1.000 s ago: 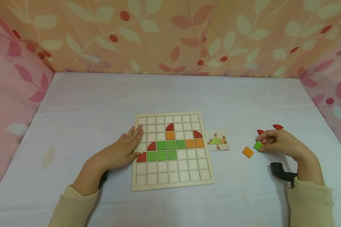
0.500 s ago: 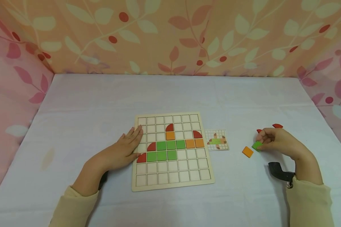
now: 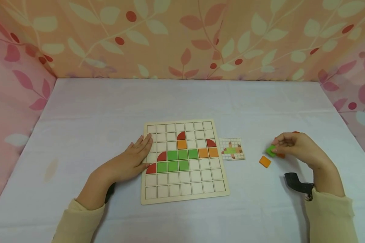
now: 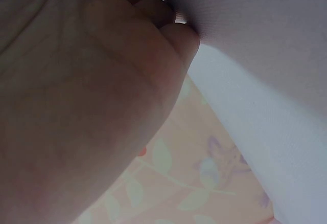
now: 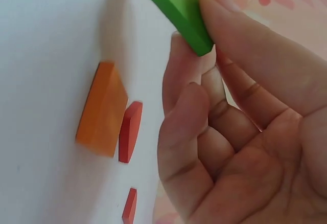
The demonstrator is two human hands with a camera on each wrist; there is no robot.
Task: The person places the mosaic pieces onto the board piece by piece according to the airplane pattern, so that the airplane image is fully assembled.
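Observation:
Between thumb and fingertips, my right hand [image 3: 301, 148] pinches a green square tile [image 5: 181, 12], held above the cloth in the right wrist view. Below it on the cloth lie an orange square tile [image 5: 104, 111] and a red quarter-round tile [image 5: 131, 132]. My left hand [image 3: 129, 160] lies flat with its fingers over the left edge of a wooden grid board [image 3: 185, 199]. On the board, green squares [image 3: 173, 166] fill parts of two rows, with orange squares [image 3: 203, 153] and red quarter-round pieces [image 3: 181, 136] around them. The left wrist view shows mostly palm.
A small printed pattern card [image 3: 232, 149] lies against the board's right side. Another orange tile [image 3: 265, 161] rests on the cloth left of my right hand. The white-covered table [image 3: 182, 98] ends at a flowered curtain [image 3: 158, 37] behind and at both sides.
My right hand has picked up the green tile from among the loose pieces and moved it slightly left. My left hand stays put on the board's edge.

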